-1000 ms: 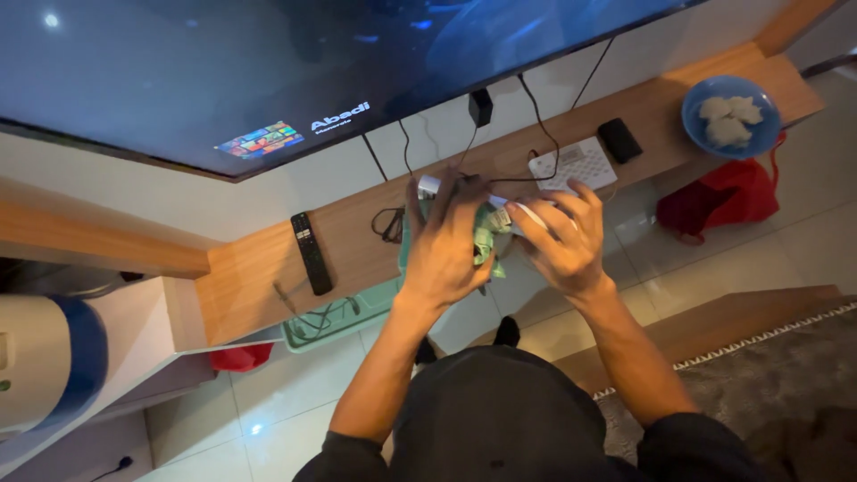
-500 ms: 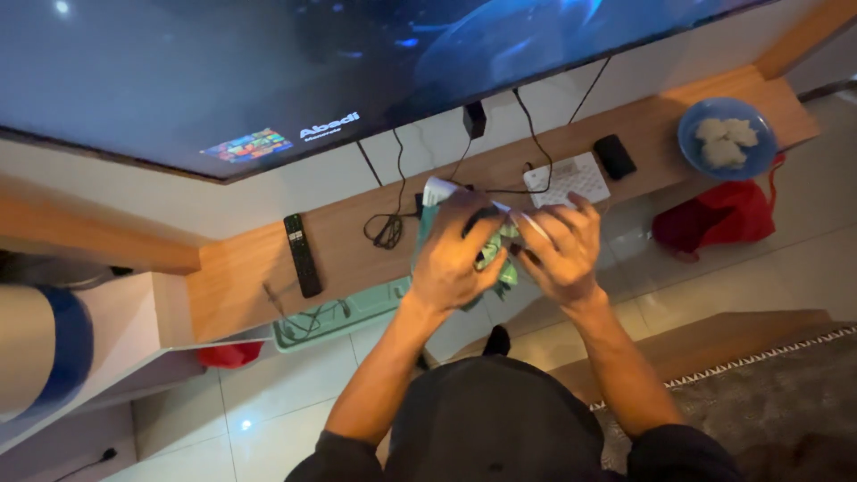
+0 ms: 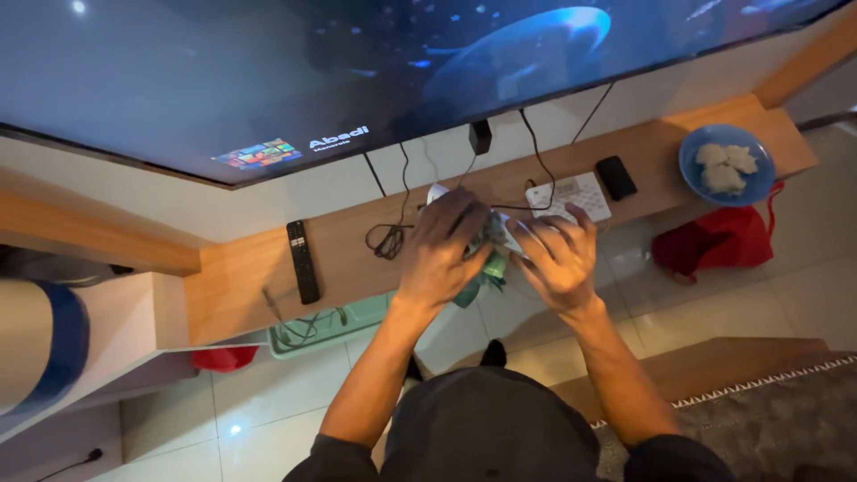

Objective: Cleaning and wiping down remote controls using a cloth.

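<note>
Head camera looks steeply down; hands [image 3: 500,254] near (single view)

dim room, screen glow, soft blur

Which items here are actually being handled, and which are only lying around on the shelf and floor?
In hand:
left hand and right hand, both on a green cloth and a small white device

Lying about:
black remote
white router
black phone
blue bowl
red bag
green tray
</note>
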